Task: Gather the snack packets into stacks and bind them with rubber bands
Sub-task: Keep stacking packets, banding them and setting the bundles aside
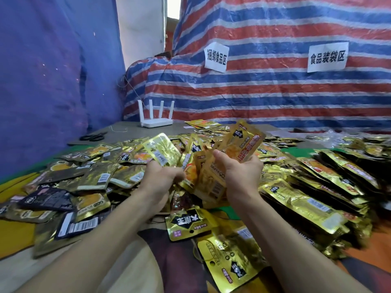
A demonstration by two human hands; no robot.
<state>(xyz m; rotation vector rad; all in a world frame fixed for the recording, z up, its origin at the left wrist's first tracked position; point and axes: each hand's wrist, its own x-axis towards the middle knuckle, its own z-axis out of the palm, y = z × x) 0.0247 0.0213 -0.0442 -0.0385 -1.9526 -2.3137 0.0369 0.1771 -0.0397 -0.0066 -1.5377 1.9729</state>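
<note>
Below and left of the router (156, 121), loose snack packets (84, 176) lie in an unsorted heap, faces and backs mixed; the scissors (93, 136) sit just left of the router, clear of the heap, probably to stay handy. Straight below the router, the left hand (160, 176) curls its fingers round the lower end of a single gold packet (161, 149), raised off the heap, seemingly to be passed across. Below and right of the router, the right hand (241, 170) clamps a fan of packets (245, 144) between thumb on top and fingers beneath, tilted up so another can slide in; this looks like the gathering step, binding not yet begun, and no rubber band shows plainly. Far right of the router, ranked packets (328, 182) overlap in rows, apparently sorted; above and right of it, paper signs (326, 57) hang on the striped tarp (275, 92). Counted: one router with four antennas; one pair of scissors; two signs; one packet in the left hand; at least three in the right, the rest hidden by overlap; loose packets beyond counting.
</note>
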